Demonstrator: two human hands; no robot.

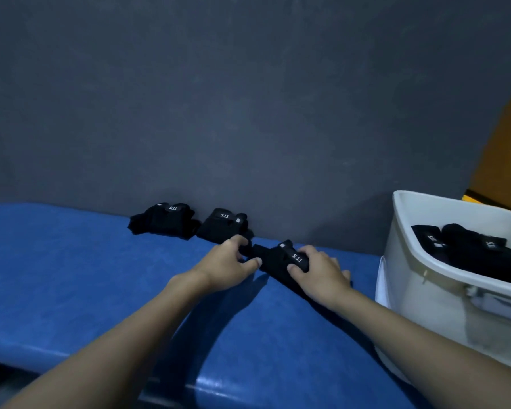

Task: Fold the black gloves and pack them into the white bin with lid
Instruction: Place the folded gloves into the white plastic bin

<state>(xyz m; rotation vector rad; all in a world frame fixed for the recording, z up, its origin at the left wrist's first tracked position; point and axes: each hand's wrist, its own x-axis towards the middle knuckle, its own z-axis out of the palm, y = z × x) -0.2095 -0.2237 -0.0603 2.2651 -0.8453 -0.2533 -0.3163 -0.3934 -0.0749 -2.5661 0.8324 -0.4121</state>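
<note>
Head view: The black glove lies on the blue padded surface, left of the white bin. The left hand pinches its end farther from the bin; the right hand grips its end nearer the bin. Two more gloves lie farther left of the bin, against the grey wall. Folded gloves lie inside the bin.

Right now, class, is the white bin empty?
No, black gloves lie inside the white bin on the right.
</note>
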